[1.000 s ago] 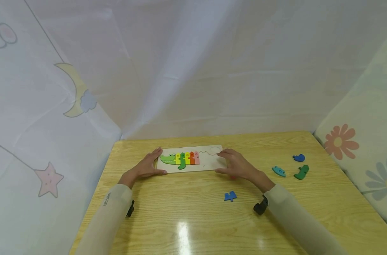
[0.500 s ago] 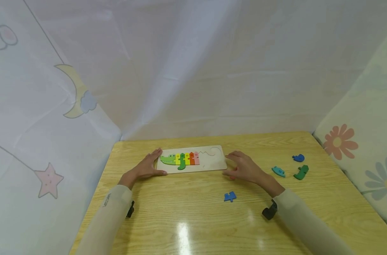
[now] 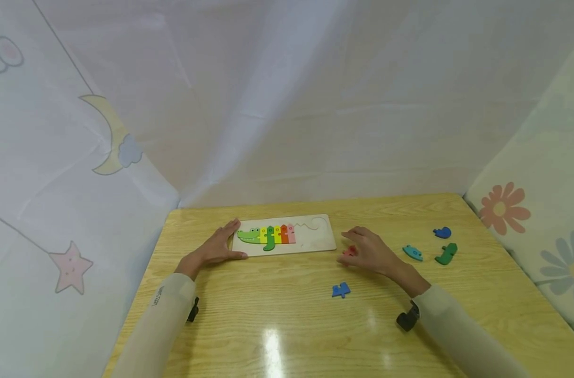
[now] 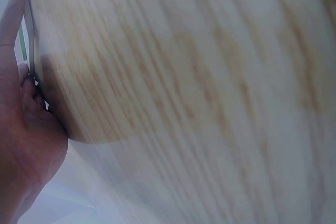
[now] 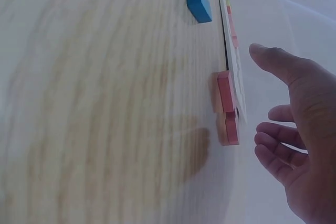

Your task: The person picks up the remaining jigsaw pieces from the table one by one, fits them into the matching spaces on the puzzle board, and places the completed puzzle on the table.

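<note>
Just below the middle of the frame, a wooden puzzle board (image 3: 317, 240) lies lengthwise, its long axis running nearly left to right and its green crocodile head (image 3: 249, 237) facing left. The left hand (image 3: 216, 247) grips the board's left end between thumb and fingers. Forearm slanting in from the lower right, the right hand (image 3: 369, 252) holds nothing, thumb and fingers parted beside a red piece (image 3: 350, 251), though any contact is hard to judge.
</note>
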Demonstrator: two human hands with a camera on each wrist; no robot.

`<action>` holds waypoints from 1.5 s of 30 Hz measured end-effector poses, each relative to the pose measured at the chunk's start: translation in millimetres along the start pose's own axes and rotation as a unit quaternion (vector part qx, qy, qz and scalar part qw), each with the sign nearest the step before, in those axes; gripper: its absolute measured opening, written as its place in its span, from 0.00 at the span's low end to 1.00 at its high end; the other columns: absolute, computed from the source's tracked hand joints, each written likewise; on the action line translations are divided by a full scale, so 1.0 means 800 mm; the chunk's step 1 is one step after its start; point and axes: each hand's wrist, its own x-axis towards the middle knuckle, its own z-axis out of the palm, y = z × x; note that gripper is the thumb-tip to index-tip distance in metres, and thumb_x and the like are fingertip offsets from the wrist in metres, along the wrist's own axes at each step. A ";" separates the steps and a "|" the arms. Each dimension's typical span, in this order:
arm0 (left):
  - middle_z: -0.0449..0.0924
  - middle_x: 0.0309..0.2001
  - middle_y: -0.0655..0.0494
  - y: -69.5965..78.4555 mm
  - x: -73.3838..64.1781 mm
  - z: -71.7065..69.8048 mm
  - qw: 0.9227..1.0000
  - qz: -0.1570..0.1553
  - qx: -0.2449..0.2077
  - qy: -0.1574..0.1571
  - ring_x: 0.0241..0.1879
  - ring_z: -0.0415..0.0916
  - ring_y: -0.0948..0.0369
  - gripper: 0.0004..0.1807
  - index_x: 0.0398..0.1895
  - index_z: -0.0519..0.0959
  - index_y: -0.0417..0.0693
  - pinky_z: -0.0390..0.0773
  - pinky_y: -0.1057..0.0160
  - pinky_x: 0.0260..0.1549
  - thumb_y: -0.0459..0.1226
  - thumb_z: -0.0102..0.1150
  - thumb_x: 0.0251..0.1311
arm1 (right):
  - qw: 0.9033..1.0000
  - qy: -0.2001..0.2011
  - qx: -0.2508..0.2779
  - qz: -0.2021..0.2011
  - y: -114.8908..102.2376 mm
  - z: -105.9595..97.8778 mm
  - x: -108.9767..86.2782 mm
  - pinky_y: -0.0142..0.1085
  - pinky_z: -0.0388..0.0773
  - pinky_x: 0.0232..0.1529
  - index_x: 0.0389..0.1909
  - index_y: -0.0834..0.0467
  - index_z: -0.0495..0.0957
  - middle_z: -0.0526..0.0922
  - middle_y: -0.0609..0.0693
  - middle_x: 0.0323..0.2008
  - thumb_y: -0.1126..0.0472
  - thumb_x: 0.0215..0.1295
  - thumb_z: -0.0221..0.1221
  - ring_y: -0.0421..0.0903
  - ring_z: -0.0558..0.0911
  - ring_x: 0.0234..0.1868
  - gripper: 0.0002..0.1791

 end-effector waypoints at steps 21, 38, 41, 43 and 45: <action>0.39 0.86 0.39 0.005 -0.002 0.000 1.000 0.002 -0.004 0.006 0.85 0.38 0.43 0.64 0.85 0.45 0.35 0.38 0.40 0.82 0.56 0.75 0.61 | 1.000 0.013 -0.004 0.000 0.009 0.007 -0.020 0.51 0.87 0.45 0.58 0.72 0.83 0.85 0.61 0.48 0.48 0.53 0.82 0.54 0.84 0.45 0.39; 0.40 0.86 0.39 0.001 -0.001 0.002 1.000 0.009 -0.001 0.010 0.85 0.39 0.43 0.64 0.85 0.46 0.34 0.38 0.39 0.82 0.56 0.75 0.61 | 1.000 -0.001 -0.012 0.021 0.011 0.013 -0.024 0.50 0.86 0.47 0.55 0.71 0.85 0.84 0.58 0.46 0.46 0.51 0.82 0.52 0.83 0.45 0.39; 0.39 0.86 0.39 0.001 -0.002 0.002 1.000 0.008 -0.001 0.009 0.85 0.38 0.43 0.64 0.85 0.46 0.34 0.38 0.39 0.82 0.56 0.75 0.61 | 1.000 0.006 -0.010 0.008 0.013 0.013 -0.025 0.49 0.86 0.46 0.55 0.71 0.85 0.84 0.57 0.45 0.47 0.51 0.82 0.50 0.83 0.43 0.38; 0.40 0.86 0.39 0.001 -0.002 0.001 1.000 0.007 -0.002 0.010 0.85 0.38 0.43 0.64 0.85 0.46 0.34 0.38 0.39 0.82 0.56 0.75 0.61 | 1.000 0.010 -0.006 0.000 0.015 0.013 -0.025 0.49 0.86 0.45 0.54 0.71 0.85 0.85 0.57 0.45 0.49 0.51 0.82 0.50 0.83 0.43 0.37; 0.39 0.86 0.39 0.003 -0.002 0.000 1.000 0.006 -0.004 0.009 0.85 0.38 0.44 0.64 0.85 0.46 0.34 0.37 0.40 0.82 0.56 0.75 0.61 | 1.000 0.013 -0.001 -0.009 0.016 0.013 -0.024 0.49 0.86 0.45 0.53 0.71 0.86 0.85 0.57 0.45 0.51 0.51 0.82 0.51 0.84 0.43 0.35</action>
